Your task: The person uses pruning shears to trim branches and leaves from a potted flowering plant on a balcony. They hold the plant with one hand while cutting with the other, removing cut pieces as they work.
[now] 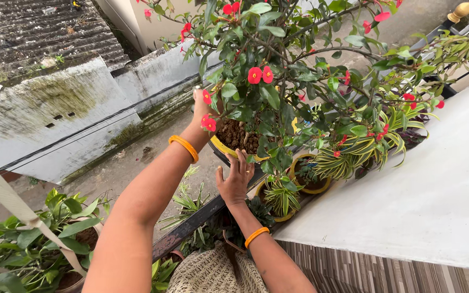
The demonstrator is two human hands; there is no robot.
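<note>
A round yellow plastic pot (pixel 225 147) of brown soil, bearing a thorny plant with red flowers (pixel 261 75), is seen at the centre of the frame on a dark metal railing (pixel 191 225). Its far rim is gripped by the left hand (pixel 201 108), fingers hidden among leaves. Its near rim is touched by the right hand (pixel 235 179), fingers spread. Smaller yellow pots (pixel 299 187) are placed just beside it.
</note>
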